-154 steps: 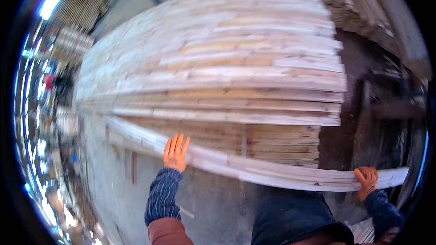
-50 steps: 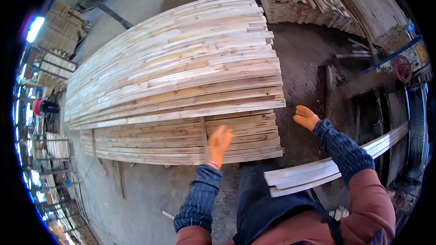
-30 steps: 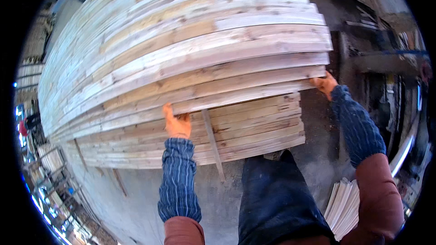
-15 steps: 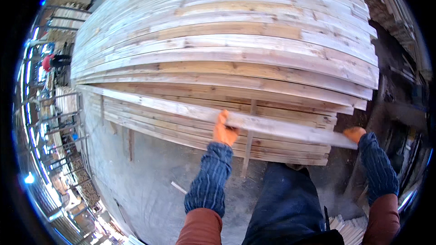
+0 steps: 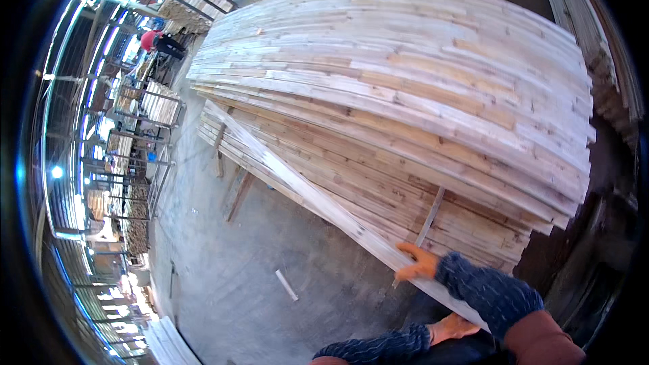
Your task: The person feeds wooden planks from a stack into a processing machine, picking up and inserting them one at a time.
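Observation:
A long, pale wooden board (image 5: pixel 351 225) slants from the far left of a lumber stack (image 5: pixel 378 47) down to my body. My right hand (image 5: pixel 418 263), in an orange glove, is closed over the board close to its near end, fingers across its top. Lower down, my left hand (image 5: pixel 454 328) grips the board by its near end; part of that hand is hidden beneath the wood. The far end lies on the stack's exposed lower layer (image 5: pixel 324 155). A thin spacer stick (image 5: pixel 430 215) lies across that layer beside my right hand.
A short white strip (image 5: pixel 286 285) lies on the concrete floor (image 5: pixel 236 311). Racks of timber (image 5: pixel 159 103) line the left side, where a person in a red top (image 5: pixel 152 41) bends over. More long boards (image 5: pixel 581 20) stand at the far right. Pale boards (image 5: pixel 169 343) lie at lower left.
The board's near end has swung away from the stack, toward me. My right hand now holds it farther up than my left, which has moved to the near end. The view has turned left.

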Demonstrator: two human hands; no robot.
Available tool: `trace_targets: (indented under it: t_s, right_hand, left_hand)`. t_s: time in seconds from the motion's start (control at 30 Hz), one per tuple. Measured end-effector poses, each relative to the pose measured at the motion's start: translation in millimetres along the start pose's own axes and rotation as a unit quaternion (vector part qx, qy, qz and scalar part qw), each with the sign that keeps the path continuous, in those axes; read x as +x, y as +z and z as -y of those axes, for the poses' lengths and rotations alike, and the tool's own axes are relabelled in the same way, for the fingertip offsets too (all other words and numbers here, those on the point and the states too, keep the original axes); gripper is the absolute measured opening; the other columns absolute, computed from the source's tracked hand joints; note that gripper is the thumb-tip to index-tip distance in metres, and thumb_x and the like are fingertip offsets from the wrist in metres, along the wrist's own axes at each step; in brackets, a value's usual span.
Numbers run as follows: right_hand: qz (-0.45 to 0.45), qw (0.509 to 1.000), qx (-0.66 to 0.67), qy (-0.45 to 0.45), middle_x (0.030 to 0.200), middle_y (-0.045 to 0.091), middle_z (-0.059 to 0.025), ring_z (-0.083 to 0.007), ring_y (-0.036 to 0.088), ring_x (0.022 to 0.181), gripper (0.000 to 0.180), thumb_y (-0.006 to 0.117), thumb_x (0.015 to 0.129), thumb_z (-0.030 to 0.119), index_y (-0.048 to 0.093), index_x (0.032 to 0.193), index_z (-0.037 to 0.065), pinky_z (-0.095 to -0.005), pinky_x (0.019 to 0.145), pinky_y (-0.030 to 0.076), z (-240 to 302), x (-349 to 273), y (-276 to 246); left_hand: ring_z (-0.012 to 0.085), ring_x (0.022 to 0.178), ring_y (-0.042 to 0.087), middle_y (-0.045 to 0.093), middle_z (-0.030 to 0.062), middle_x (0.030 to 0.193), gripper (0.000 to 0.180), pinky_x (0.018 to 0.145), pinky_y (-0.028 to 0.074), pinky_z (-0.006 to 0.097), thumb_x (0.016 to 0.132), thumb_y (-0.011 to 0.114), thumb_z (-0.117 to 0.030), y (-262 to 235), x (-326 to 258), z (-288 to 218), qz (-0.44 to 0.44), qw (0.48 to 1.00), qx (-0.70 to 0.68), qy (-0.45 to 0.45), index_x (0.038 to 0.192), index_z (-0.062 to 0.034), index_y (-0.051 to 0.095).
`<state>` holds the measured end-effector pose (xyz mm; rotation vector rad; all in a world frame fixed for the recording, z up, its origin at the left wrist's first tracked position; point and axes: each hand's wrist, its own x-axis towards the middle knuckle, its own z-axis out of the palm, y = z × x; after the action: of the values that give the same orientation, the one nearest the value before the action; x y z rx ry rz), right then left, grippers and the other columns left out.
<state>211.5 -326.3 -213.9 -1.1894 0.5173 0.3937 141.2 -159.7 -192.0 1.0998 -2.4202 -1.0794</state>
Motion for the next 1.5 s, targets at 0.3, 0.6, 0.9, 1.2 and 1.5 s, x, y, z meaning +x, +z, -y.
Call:
trace_targets:
  t_s: [0.3, 0.6, 0.9, 1.2, 1.5]
  right_hand:
    - [-0.093, 0.985, 0.078, 0.125, 0.146, 0.051, -0.0218, -0.0324, 0.050, 0.136, 0.113, 0.098, 0.065, 0.034, 0.037, 0.155, 0.005, -0.0455, 0.117, 0.036, -99.3, -231.1, -24.9]
    - [-0.249, 0.931, -0.216, 0.156, 0.141, 0.060, -0.0204, -0.0380, 0.057, 0.131, 0.086, 0.078, 0.074, 0.024, 0.046, 0.153, 0.014, -0.0441, 0.110, 0.044, -84.2, -454.6, 18.9]
    - [-0.444, 0.779, -0.441, 0.041, 0.111, 0.068, -0.0222, -0.0460, 0.063, 0.100, 0.088, 0.081, 0.067, 0.044, 0.054, 0.145, 0.011, -0.0548, 0.088, 0.050, -163.0, -530.8, 63.3]
    - [-0.665, 0.413, -0.582, -0.223, 0.102, 0.070, -0.0296, -0.0438, 0.066, 0.079, 0.054, 0.040, 0.103, 0.035, 0.068, 0.128, -0.003, -0.0547, 0.070, 0.053, -215.0, -641.7, 55.8]
    - [-0.654, 0.520, -0.534, -0.128, 0.130, 0.063, -0.0224, -0.0390, 0.063, 0.108, 0.051, 0.051, 0.097, 0.032, 0.061, 0.141, 0.008, -0.0511, 0.091, 0.050, -225.2, -647.6, 54.6]
  left_hand:
    - [0.0353, 0.139, 0.050, 0.049, 0.0158, 0.154, 0.076, 0.116, 0.040, 0.047, 0.084, 0.078, -0.034, -190.0, -98.7, 82.4, -0.209, 0.960, 0.021, -0.184, 0.151, -0.0139, 0.048]
    - [0.0327, 0.147, 0.039, 0.045, 0.0139, 0.156, 0.107, 0.122, 0.026, 0.048, 0.058, 0.089, -0.034, -252.0, -131.9, 179.3, 0.264, 0.900, 0.166, -0.304, 0.153, -0.0186, 0.042]
    - [0.0337, 0.119, 0.060, 0.064, 0.0138, 0.123, 0.064, 0.108, 0.042, 0.046, 0.071, 0.076, -0.024, -182.3, -86.0, 94.6, 0.171, 0.931, 0.236, -0.220, 0.131, -0.0109, 0.057]
    - [0.0325, 0.108, 0.060, 0.064, 0.0139, 0.110, 0.056, 0.111, 0.040, 0.048, 0.070, 0.070, -0.018, -186.1, 0.9, -71.5, -0.043, 0.934, 0.331, -0.125, 0.124, -0.0079, 0.059]
    - [0.0310, 0.100, 0.059, 0.061, 0.0162, 0.106, 0.065, 0.108, 0.037, 0.047, 0.061, 0.077, -0.022, -109.6, 148.8, -178.0, -0.013, 0.952, 0.297, -0.073, 0.118, -0.0022, 0.056]
